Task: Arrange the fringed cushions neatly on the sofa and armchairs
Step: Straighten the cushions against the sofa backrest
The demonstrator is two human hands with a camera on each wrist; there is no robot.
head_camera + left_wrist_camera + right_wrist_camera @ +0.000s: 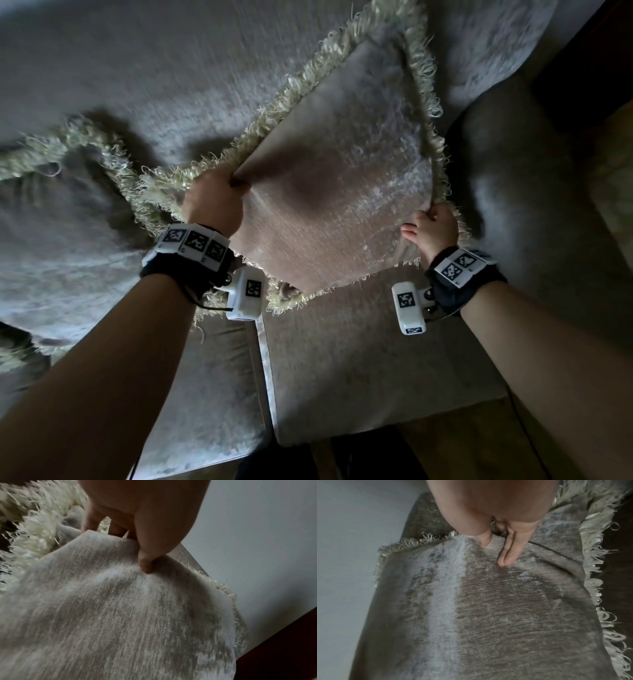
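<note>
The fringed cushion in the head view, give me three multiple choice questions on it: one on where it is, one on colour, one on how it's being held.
1. Where is the held cushion?
A. Over the sofa seat
B. On the floor
C. On a table

2. What colour is its fringe?
A. Red
B. Pale cream
C. Black

3. How is it held?
A. By the left hand alone
B. By no hand
C. By both hands, the right hand too

Answers:
1 A: the head view shows it above the grey seat, against the backrest.
2 B: the shaggy edging looks pale cream in all views.
3 C: each hand grips an opposite edge, thumb on the front face.
</note>
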